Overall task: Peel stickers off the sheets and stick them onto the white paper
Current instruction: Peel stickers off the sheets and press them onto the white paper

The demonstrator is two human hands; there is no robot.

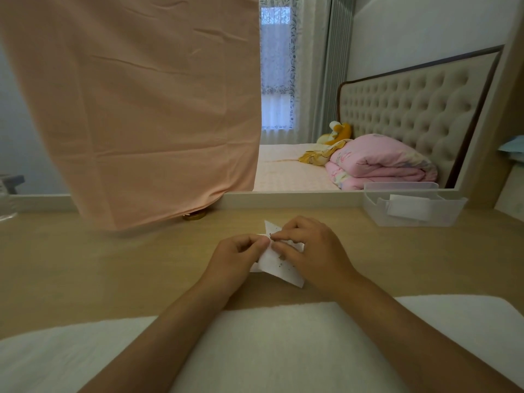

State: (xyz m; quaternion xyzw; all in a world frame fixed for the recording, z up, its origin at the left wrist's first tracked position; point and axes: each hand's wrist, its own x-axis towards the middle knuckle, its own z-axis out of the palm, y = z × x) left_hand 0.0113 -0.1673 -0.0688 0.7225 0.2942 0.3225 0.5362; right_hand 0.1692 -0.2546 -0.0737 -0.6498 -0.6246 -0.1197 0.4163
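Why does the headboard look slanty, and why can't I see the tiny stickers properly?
Head view: the wide-angle lens bows and tilts lines near the edges, like the headboard; the light is soft and dim, no glare or hard shadows; the small white sheet pinched by the left hand and right hand looks blurred, its specks too tiny to read.

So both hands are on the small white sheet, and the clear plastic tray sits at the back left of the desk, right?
Not quite. In the head view the left hand and right hand are on the small white sheet, but the clear plastic tray sits at the back right of the desk, not the left.
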